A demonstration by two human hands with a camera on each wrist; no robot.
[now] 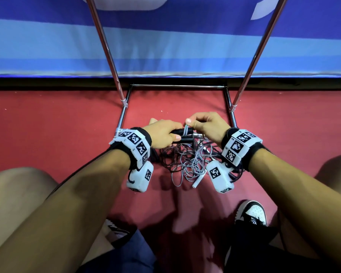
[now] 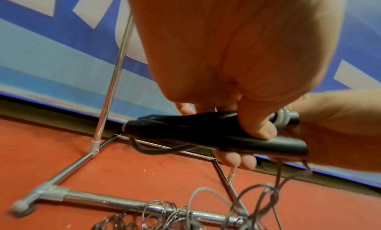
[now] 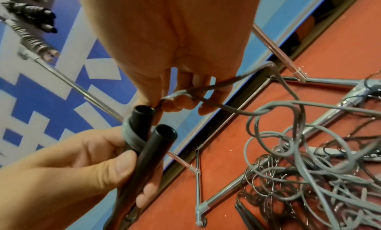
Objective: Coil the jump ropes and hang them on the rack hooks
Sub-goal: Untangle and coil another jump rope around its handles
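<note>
Two black handles (image 1: 182, 135) are held side by side in the left hand (image 1: 161, 134), with the thumb (image 2: 257, 127) pressed across the nearer one and the fingers curled underneath. A few turns of grey cord (image 3: 132, 135) are wound around one handle near its open end. A loop of the same grey cord is pinched between the thumb and fingertips (image 3: 179, 101) of the right hand (image 1: 207, 123), just beside the ends of the handles. From that pinch the cord (image 3: 288, 93) is seen to run down into a tangle of ropes (image 1: 189, 160) lying on the red floor (image 1: 57, 125) below and between the two hands. Grey and darker cords are mixed in the tangle, and a white handle (image 1: 197, 182) lies at its near edge. The pile rests partly over the front bar of a chrome rack base (image 2: 92, 199), and the two uprights (image 1: 104, 46) of the rack rise in front of a blue and white banner (image 1: 47, 46). In the right wrist view, a coiled rope with dark handles (image 3: 31, 21) is seen high on the rack, though how it is hung cannot be told. Both wrists are fitted with white marker-covered bands (image 1: 134, 142).
</note>
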